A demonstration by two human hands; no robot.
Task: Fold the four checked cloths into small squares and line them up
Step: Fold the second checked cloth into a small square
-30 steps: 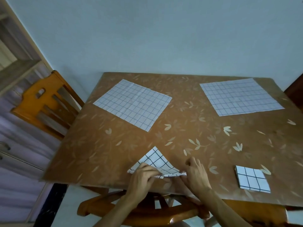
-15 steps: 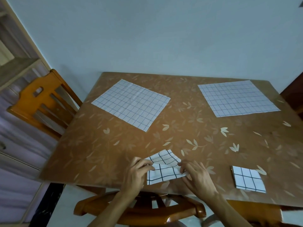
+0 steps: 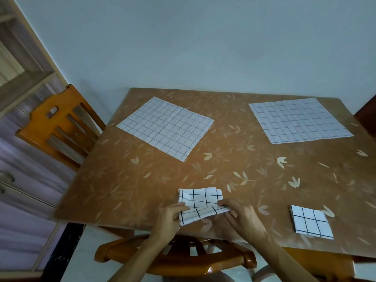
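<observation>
one square (image 3: 310,222) lies finished near the table (image 3: 132,190) edge, at the right. the left cloth (image 3: 165,127) and the right cloth (image 3: 299,120) lie flat at the far side. we judge the folded cloth (image 3: 200,200), at the near edge, is in its last fold. our left hand (image 3: 168,217) pinches its left side and our right hand (image 3: 242,217) its right corner. its long axis runs left to right, with the near layer tilted. next we must align the edges and press them flat.

Dim, soft, bluish light; wide-angle bending at edges; slightly blurred throughout.
</observation>
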